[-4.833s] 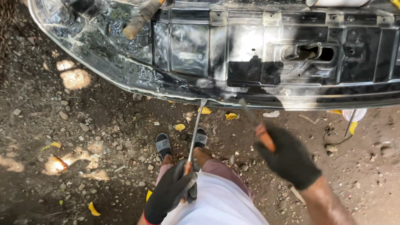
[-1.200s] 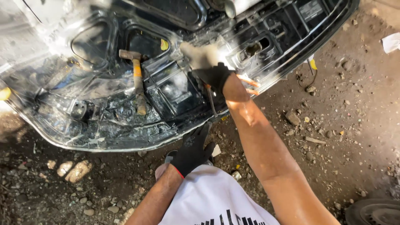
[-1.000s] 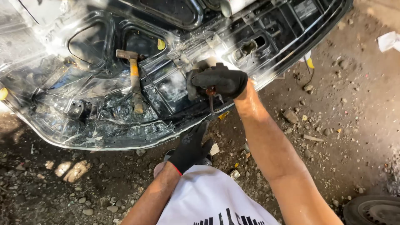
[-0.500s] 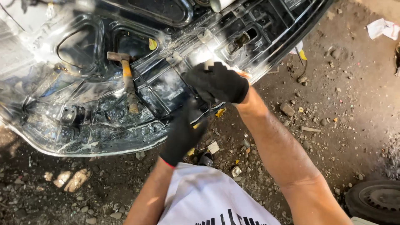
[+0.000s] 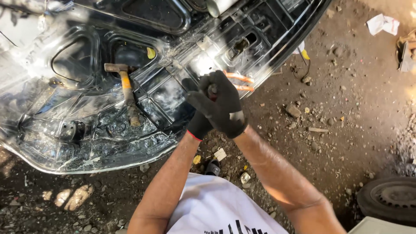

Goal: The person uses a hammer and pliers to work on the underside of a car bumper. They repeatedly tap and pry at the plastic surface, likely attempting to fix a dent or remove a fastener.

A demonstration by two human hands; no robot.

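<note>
Both hands, black-gloved, meet at the lower edge of a dark sheet-metal car panel (image 5: 143, 65) lying on the dirt ground (image 5: 346, 130)
- Right hand (image 5: 222, 106): fingers curled tight around the top of a slim tool, tool mostly hidden; what kind it is cannot be told
- Left hand (image 5: 198, 125): partly behind the right hand, closed low on the same tool, grip mostly covered
- Hammer (image 5: 125, 91): wooden handle, metal head, resting in a recess of the panel, well apart to the left of the hands
- Panel edge: curved rim runs just below the hands
- Tyre (image 5: 392, 198): at the lower right corner
- Open ground: stony dirt lies right of the arms, scattered with small stones and paper scraps
</note>
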